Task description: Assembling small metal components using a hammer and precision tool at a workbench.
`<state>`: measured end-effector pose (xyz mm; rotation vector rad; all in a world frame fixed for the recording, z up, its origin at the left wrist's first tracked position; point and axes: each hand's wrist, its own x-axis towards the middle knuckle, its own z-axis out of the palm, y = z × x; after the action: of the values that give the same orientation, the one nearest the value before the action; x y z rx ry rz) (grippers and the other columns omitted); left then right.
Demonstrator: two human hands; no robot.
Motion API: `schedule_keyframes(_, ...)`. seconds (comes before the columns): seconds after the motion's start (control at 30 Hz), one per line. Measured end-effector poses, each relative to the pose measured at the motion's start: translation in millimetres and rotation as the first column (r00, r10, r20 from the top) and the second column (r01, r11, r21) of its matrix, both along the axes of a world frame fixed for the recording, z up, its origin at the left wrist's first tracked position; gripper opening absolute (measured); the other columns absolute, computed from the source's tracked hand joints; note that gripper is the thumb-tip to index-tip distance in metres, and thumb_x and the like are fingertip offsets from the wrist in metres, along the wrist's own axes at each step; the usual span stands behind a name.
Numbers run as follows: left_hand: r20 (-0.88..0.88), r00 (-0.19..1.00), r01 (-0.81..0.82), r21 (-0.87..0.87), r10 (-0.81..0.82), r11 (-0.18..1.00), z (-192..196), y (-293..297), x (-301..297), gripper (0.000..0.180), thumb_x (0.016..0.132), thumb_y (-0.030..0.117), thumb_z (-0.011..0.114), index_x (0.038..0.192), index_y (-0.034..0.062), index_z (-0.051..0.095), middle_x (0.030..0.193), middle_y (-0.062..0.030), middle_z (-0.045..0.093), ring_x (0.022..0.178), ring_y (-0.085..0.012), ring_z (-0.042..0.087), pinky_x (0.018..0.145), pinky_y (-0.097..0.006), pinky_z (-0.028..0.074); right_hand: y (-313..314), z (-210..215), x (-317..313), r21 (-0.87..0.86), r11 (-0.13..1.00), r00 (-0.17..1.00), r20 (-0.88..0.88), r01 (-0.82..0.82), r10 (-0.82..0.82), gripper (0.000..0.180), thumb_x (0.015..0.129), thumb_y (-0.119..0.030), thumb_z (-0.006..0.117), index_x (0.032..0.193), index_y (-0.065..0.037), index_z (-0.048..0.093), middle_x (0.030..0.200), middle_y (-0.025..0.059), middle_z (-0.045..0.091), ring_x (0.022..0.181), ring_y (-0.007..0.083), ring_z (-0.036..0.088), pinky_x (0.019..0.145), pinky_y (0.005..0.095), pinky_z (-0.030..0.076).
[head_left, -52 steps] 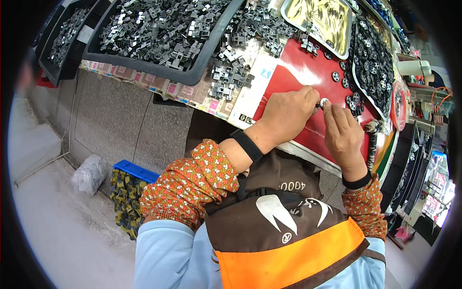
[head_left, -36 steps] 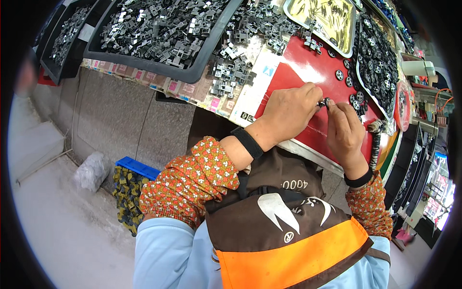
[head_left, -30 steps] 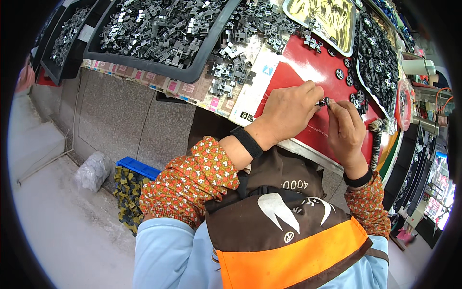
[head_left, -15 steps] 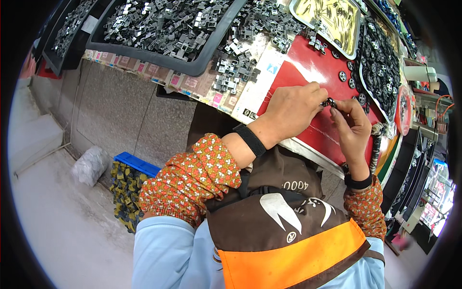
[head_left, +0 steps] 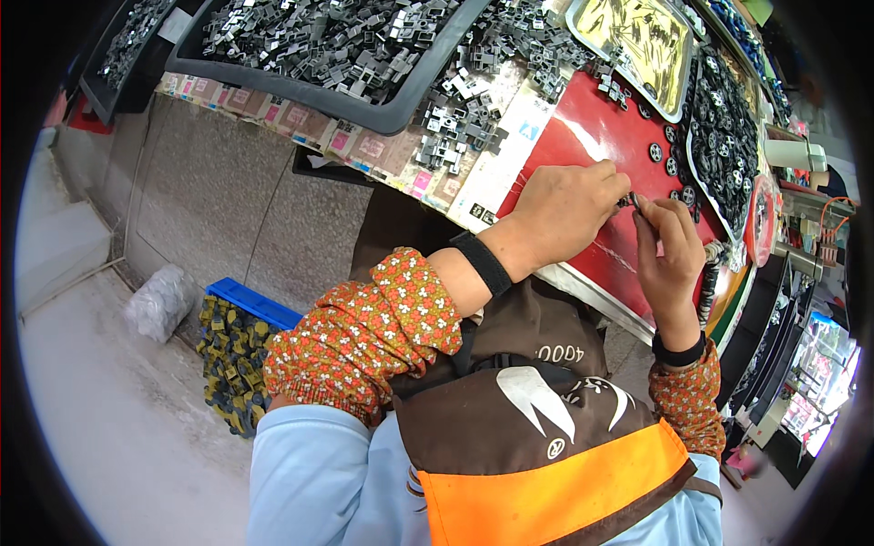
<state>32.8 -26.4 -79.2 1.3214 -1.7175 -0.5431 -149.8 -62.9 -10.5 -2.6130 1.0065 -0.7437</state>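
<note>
Both hands at work: our left hand (head_left: 564, 211) and right hand (head_left: 669, 250) pinch one small dark part (head_left: 632, 199) above red mat (head_left: 583, 150). Few black wheels (head_left: 663, 159) lie finished there; heaps in grey tray (head_left: 401, 109) remain.

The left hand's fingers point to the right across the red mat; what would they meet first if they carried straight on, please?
Almost at once, the small dark part pinched between the left hand and the right hand, then the right hand's fingertips; depth is hard to judge.
</note>
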Motion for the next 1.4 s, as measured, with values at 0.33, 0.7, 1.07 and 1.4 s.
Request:
schedule_keyframes(0.33, 0.030, 1.000, -0.002, -0.006, 0.003, 1.000, -1, -1, 0, 0.016, 0.091, 0.014, 0.072, 0.102, 0.0094, 0.063, 0.094, -0.0068, 0.064, 0.078, -0.0309, 0.071, 0.060, -0.044, 0.054, 5, -3, 1, -0.440, 0.868, 0.887, -0.462, -0.232, 0.003, 0.035, 0.080, 0.006, 0.070, 0.114, 0.012, 0.069, 0.101, 0.0161, 0.066, 0.080, 0.0275, 0.068, 0.064, 0.0355, 0.057)
schedule_keyframes(0.7, 0.021, 1.000, 0.003, 0.018, -0.003, 1.000, 1, -1, 0, 0.015, 0.091, 0.017, 0.073, 0.099, 0.0108, 0.062, 0.091, -0.0074, 0.063, 0.077, -0.0320, 0.069, 0.060, -0.045, 0.051, 9, -7, -8, -0.388, 0.911, 0.947, -0.322, -0.142, 0.010, 0.037, 0.083, 0.008, 0.070, 0.120, 0.008, 0.068, 0.102, 0.0172, 0.068, 0.079, 0.0265, 0.068, 0.064, 0.0340, 0.057)
schedule_keyframes(1.07, 0.040, 0.999, 0.009, 0.021, -0.010, 1.000, 12, -2, 1, 0.013, 0.092, 0.017, 0.075, 0.102, 0.0118, 0.070, 0.096, -0.0034, 0.068, 0.077, -0.0284, 0.070, 0.063, -0.039, 0.054, 4, -6, -217, -0.153, 0.719, 0.643, -0.353, 0.677, -0.680, 0.036, 0.102, -0.021, 0.069, 0.130, 0.001, 0.064, 0.111, 0.0201, 0.065, 0.100, 0.0372, 0.064, 0.089, 0.0444, 0.051)
schedule_keyframes(1.4, 0.059, 0.998, 0.020, 0.064, -0.023, 0.998, 17, -3, -1, 0.013, 0.092, 0.016, 0.076, 0.103, 0.0108, 0.071, 0.095, -0.0040, 0.068, 0.075, -0.0275, 0.069, 0.063, -0.037, 0.053, 27, -22, -226, -0.061, 0.686, 0.674, -0.140, 0.725, -0.725, 0.023, 0.108, -0.018, 0.060, 0.120, 0.002, 0.059, 0.099, 0.0211, 0.066, 0.087, 0.0358, 0.066, 0.076, 0.0415, 0.051)
